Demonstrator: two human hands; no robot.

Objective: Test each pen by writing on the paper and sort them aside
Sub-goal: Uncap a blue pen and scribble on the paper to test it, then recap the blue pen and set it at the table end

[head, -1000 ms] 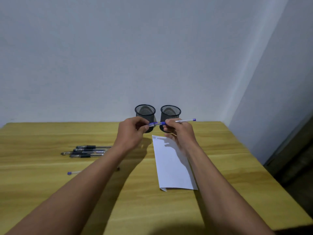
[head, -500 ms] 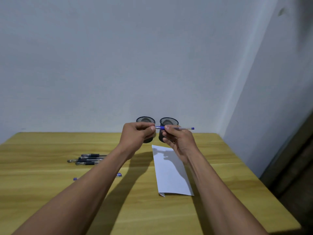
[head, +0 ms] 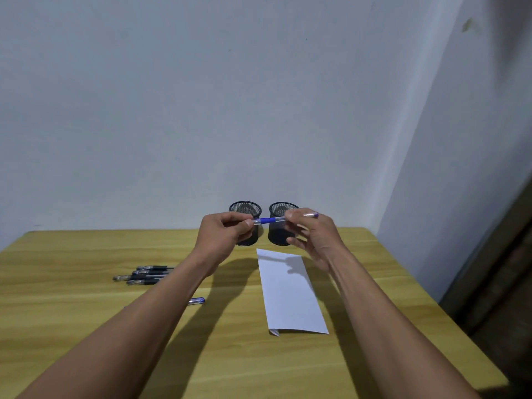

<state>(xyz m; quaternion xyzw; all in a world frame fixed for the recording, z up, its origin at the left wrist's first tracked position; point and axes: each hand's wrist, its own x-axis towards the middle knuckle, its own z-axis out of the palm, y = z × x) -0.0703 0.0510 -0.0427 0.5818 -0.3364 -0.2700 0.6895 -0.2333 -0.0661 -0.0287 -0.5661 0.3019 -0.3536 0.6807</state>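
Both hands hold one blue pen (head: 269,220) level in the air, in front of two black mesh cups. My left hand (head: 223,233) pinches its left end, probably the cap. My right hand (head: 312,234) grips the barrel, and the blue tail end sticks out past the fingers to the right. Below the hands a white sheet of paper (head: 289,295) lies on the wooden table (head: 72,306). Several dark pens (head: 144,275) lie in a bunch to the left. Another blue pen (head: 197,300) lies behind my left forearm, mostly hidden.
The left mesh cup (head: 245,210) and the right mesh cup (head: 280,210) stand side by side at the table's far edge against the wall. The table's right edge (head: 431,300) drops off near a corner of the room.
The view has tilted up a little. The hands have drawn slightly apart along the pen, showing more of the blue section between them.
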